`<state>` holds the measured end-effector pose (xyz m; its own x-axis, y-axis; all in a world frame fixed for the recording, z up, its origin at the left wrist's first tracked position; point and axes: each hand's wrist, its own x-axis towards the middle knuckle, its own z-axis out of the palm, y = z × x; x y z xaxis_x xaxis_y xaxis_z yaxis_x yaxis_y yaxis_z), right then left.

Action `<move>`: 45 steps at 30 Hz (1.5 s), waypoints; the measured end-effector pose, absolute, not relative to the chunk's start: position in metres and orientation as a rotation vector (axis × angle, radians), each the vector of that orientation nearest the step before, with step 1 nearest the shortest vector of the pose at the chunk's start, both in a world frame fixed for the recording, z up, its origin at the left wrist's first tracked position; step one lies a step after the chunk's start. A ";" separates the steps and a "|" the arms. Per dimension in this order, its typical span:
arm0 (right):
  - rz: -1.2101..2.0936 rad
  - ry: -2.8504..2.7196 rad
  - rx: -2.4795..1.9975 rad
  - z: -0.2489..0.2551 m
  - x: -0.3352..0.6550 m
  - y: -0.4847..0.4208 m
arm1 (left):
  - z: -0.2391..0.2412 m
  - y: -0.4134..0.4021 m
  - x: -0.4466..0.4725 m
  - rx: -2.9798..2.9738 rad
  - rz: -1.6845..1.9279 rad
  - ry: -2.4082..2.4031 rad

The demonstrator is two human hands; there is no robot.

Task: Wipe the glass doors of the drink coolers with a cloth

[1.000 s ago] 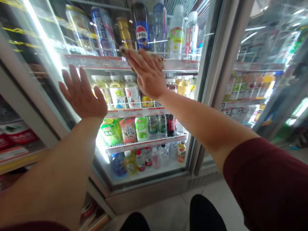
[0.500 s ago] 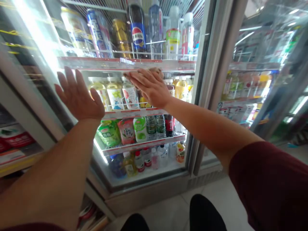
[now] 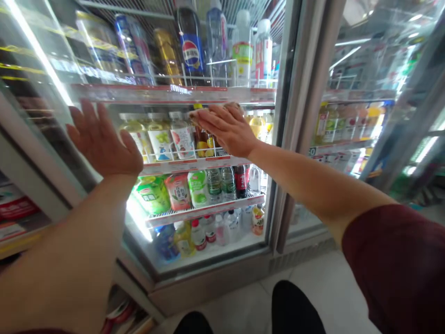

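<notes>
My right hand (image 3: 231,130) lies flat with its fingers together, pressing a brownish cloth (image 3: 234,106) to the glass door (image 3: 162,264) of a drinks fridge. Only the edges of the cloth show, past the fingertips and above the knuckles. To the left, my left hand (image 3: 104,141) is spread with its palm toward the glass and nothing in it; it appears to rest on the door. Behind the glass, between the two hands, stand a grape drink bottle (image 3: 162,139) and a pink-and-white labelled bottle (image 3: 181,137).
A cola bottle (image 3: 190,46) and large cans (image 3: 100,44) fill the upper shelf. Green drink packs (image 3: 151,195) and more bottles stand lower down. A metal door frame (image 3: 295,116) borders a second fridge on the right. Shelved goods (image 3: 15,204) are at left, and tiled floor (image 3: 239,306) lies below.
My right hand has slid to the right across the glass with the cloth, uncovering bottles behind it. My left hand keeps about the same place on the door. The view has shifted slightly.
</notes>
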<state>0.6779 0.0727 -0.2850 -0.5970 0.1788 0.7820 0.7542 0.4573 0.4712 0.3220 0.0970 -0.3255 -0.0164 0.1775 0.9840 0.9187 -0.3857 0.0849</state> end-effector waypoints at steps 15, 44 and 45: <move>-1.045 -1.922 -0.894 -0.287 0.711 0.079 | -0.325 0.101 0.317 -1.643 -1.433 -1.162; -0.931 -1.524 -1.153 -0.335 0.752 0.081 | -0.326 0.107 0.311 -1.620 -1.390 -1.162; -0.924 -1.501 -1.156 -0.322 0.755 0.084 | -0.326 0.107 0.311 -1.618 -1.386 -1.160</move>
